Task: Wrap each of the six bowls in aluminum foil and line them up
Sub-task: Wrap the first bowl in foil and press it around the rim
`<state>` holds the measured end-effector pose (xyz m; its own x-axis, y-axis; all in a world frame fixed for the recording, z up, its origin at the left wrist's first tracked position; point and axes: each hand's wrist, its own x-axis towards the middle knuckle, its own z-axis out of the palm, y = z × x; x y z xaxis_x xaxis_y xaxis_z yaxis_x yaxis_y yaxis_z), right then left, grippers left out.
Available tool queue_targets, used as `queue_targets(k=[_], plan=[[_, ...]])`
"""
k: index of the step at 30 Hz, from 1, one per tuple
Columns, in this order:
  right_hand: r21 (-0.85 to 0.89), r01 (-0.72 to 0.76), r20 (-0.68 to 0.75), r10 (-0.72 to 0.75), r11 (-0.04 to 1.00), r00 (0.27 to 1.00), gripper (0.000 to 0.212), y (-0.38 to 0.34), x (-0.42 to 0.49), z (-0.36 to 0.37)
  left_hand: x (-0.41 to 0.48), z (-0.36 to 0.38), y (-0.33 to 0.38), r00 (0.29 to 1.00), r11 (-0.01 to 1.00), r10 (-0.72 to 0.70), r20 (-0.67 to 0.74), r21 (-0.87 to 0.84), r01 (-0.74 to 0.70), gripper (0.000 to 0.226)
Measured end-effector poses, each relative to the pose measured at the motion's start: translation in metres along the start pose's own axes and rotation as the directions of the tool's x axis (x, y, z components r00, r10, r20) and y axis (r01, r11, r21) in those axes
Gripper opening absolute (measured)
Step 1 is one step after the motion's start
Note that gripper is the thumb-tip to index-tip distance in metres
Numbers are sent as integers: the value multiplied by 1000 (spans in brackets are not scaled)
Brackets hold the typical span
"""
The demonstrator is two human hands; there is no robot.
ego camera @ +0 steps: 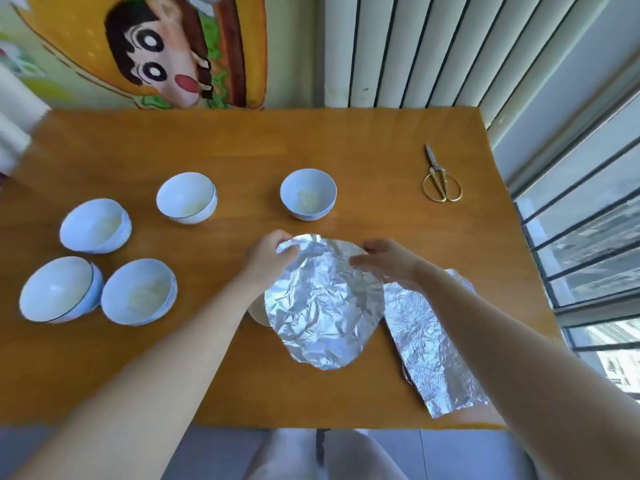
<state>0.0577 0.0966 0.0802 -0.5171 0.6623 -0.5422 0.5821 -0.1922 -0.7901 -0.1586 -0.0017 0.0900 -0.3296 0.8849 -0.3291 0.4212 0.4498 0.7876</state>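
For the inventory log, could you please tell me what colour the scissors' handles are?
Gold, on the scissors, best seen in the head view.

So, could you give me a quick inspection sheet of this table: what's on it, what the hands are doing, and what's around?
Surface: wooden table, no spills seen.
Job's things: five bare bowls; a sixth bowl mostly hidden under a crinkled foil sheet; a second foil sheet lying flat to its right.
Clutter: scissors at the far right.
Hands: left hand grips the foil sheet's far edge; right hand touches that edge, grip unclear.
Cables: nothing seen.
Surroundings: radiator, cartoon picture, window.
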Motion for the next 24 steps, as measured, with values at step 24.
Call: queue_targets(k=[24], plan=[[317,-144,-332,252,937,909,16,12,26,119,-5,-35,-101,976,987,-159,-148,11,162,37]])
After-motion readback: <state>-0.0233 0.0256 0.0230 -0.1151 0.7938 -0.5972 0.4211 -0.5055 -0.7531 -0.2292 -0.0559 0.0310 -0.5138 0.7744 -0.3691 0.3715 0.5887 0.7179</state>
